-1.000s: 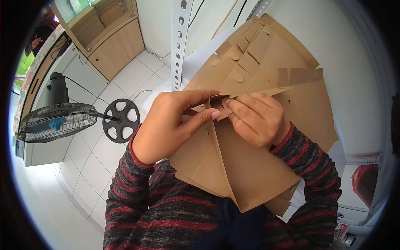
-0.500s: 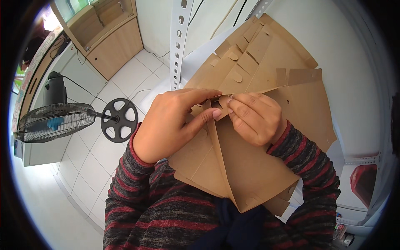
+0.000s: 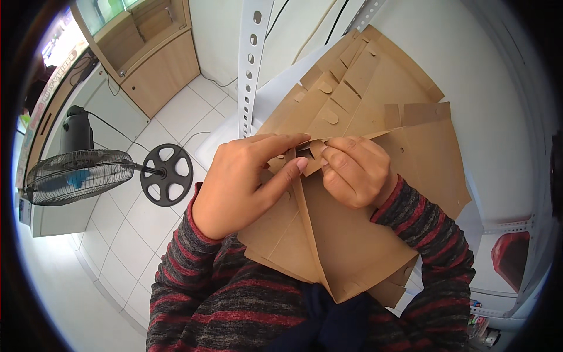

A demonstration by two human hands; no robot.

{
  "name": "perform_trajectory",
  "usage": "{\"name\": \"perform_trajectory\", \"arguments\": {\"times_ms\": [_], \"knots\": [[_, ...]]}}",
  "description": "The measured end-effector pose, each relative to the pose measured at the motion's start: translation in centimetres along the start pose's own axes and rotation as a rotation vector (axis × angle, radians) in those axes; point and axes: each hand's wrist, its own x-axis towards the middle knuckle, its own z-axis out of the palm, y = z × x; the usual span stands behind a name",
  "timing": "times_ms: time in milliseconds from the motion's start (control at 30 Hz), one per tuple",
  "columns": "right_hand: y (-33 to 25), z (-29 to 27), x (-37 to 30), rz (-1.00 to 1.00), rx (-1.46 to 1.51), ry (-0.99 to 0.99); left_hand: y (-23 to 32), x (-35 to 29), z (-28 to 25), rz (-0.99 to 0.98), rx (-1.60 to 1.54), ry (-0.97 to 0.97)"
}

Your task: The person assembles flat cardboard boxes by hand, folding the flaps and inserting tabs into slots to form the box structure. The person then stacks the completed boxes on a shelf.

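Note:
A brown cardboard box blank (image 3: 358, 229), partly folded, lies close against my body. One raised panel runs from its near corner up to a corner between my hands. My left hand (image 3: 243, 182) pinches the top of that panel, its thumb on the near side and its index finger along the far edge. With its fingertips pressed together, my right hand (image 3: 355, 173) grips a small cardboard flap beside a dark slot at the same corner. Beyond my hands, more flat brown cardboard (image 3: 375, 76) with cut tabs and slots spreads out. My right hand covers part of the flap.
At the left, a black fan (image 3: 82, 176) with a round base (image 3: 167, 175) lies over the tiled floor. Behind it stands a wooden cabinet (image 3: 161, 76). A white perforated metal post (image 3: 251, 70) rises past the cardboard. A red object (image 3: 509, 258) sits at the right.
Both hands keep their hold on the corner of the cardboard. The whole view has shifted slightly; the hands and cardboard otherwise look nearly the same.

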Motion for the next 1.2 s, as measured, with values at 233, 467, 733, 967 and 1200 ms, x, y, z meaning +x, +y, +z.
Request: {"name": "perform_trajectory", "arguments": {"times_ms": [233, 467, 733, 967, 1200], "knots": [[-0.1, 0.4, -0.4, -0.004, 0.005, 0.011, 0.0, 0.3, 0.0, -0.094, -0.042, -0.035], [0.1, 0.1, -0.2, 0.025, 0.015, -0.025, -0.7, 0.9, 0.2, 0.022, -0.084, 0.013], [0.0, 0.1, -0.1, 0.078, 0.067, -0.009, -1.0, 1.1, 0.1, 0.065, -0.116, 0.002], [0.1, 0.1, -0.2, 0.124, 0.096, -0.007, -1.7, 1.3, -0.4, 0.144, -0.058, -0.058], [0.4, -0.3, 0.1, 0.138, 0.045, -0.005, -1.6, 1.1, -0.3, 0.122, -0.152, -0.028]]}}
